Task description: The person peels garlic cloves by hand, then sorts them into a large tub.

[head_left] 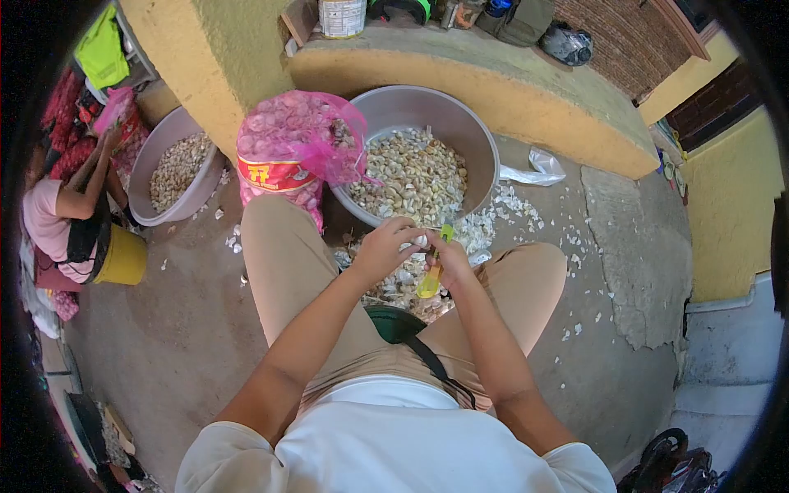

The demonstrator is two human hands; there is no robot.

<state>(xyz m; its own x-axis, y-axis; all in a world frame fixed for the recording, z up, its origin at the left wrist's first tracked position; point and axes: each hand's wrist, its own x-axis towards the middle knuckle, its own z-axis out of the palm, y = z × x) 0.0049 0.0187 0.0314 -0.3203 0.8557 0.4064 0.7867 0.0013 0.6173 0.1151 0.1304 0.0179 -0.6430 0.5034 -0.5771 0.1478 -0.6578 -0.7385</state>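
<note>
My left hand [385, 253] is closed on a small white garlic clove [421, 241], held between thumb and fingers. My right hand [449, 263] grips a yellow cutter knife [430, 280], its upper end close to the clove. Both hands meet above my lap, just in front of a large grey basin [485, 131]. Many garlic cloves [411, 177] lie in that basin. Beneath my hands, white and brown garlic skins [403, 287] are heaped between my knees. A pink mesh bag of garlic [283, 135] with a red label leans at the basin's left side.
Garlic skins litter the floor [592, 345] on the right, near a plastic bag [538, 167]. At left, a person [66, 205] sits on a yellow bucket [123, 255] by another basin of cloves [145, 185]. A raised yellow ledge [460, 78] runs behind the basin, with a can [342, 18] on it.
</note>
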